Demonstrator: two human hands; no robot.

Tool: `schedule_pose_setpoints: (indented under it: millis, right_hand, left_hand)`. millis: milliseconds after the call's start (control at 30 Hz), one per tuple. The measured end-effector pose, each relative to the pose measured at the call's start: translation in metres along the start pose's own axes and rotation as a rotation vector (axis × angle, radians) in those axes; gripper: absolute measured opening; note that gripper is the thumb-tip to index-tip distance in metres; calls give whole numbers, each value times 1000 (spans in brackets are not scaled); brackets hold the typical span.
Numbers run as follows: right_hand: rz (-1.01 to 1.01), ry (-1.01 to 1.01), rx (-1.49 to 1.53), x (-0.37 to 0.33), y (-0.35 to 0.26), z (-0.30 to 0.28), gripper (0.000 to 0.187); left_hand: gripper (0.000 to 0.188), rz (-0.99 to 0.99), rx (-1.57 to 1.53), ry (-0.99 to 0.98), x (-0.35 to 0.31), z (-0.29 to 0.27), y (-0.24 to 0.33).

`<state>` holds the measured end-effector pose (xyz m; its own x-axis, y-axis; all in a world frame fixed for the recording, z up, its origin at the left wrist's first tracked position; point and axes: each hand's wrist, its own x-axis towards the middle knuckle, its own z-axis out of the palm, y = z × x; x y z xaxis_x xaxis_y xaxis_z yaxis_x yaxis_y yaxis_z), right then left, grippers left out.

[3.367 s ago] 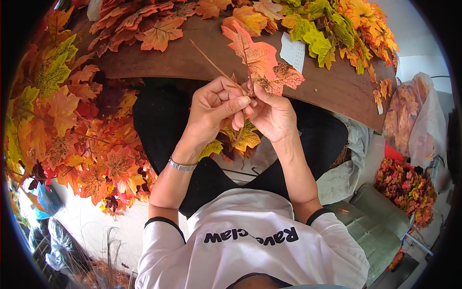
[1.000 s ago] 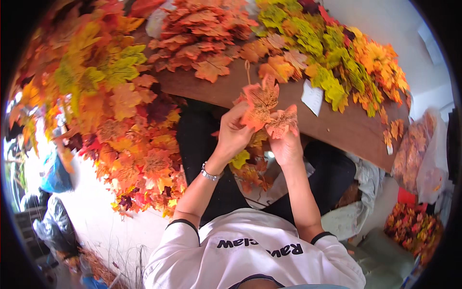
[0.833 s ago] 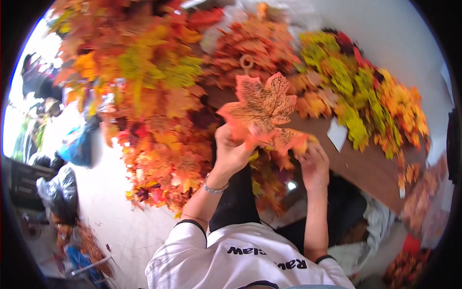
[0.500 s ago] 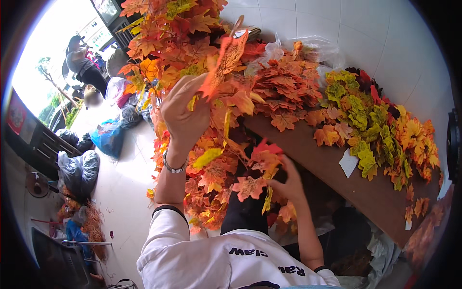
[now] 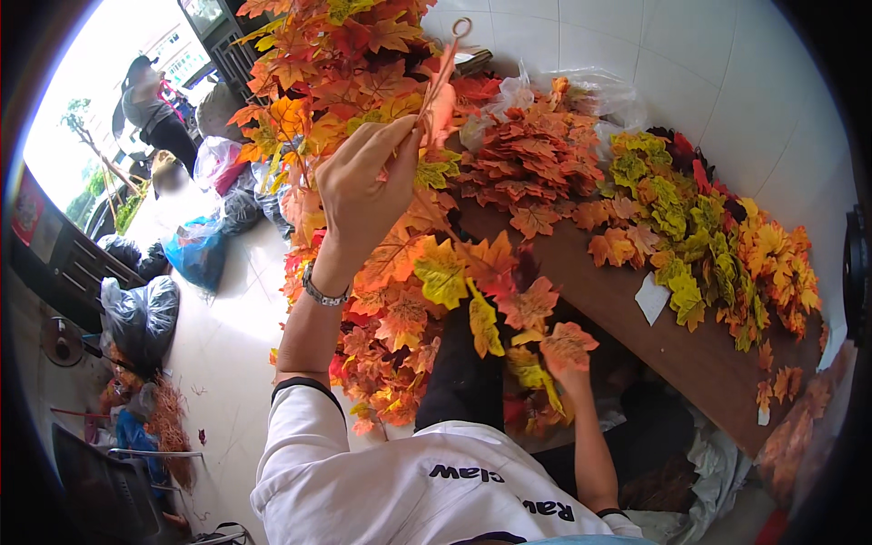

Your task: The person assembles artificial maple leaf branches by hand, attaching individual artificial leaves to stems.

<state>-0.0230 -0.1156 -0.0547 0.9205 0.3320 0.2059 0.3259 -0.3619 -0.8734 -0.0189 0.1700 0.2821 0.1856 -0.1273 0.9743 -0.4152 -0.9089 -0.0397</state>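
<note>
My left hand is raised at the middle, its fingers pinched on the stem end of an artificial maple leaf garland. A small loop at that stem's tip sticks up above the fingers. Orange, red and yellow leaves slant down from there to my right hand, lower right. That hand appears closed on the garland's lower part, though an orange leaf hides most of its fingers. Behind and below my left hand hangs a thick mass of similar autumn leaf garlands.
A brown board or tabletop carries orange leaf bunches, yellow-green leaves and a white paper tag. Plastic bags stand on the floor at left. A chair is lower left. Another person stands outside the doorway.
My right hand has moved down and rightward, and the garland's leaves have spread out between the hands. The left hand has turned slightly, and the looped stem end now shows.
</note>
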Motion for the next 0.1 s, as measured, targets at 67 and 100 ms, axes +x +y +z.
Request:
schedule_pose_setpoints:
  millis: [67,100]
  right_hand:
    - [177,-190,515,15,-11,-22,43]
    - [369,-374,1019,24,-18,-39,50]
  left_hand:
    - [16,-236,-113,-38,-1,-13,-13]
    - [14,-478,-250,-79,-1,-20,-23]
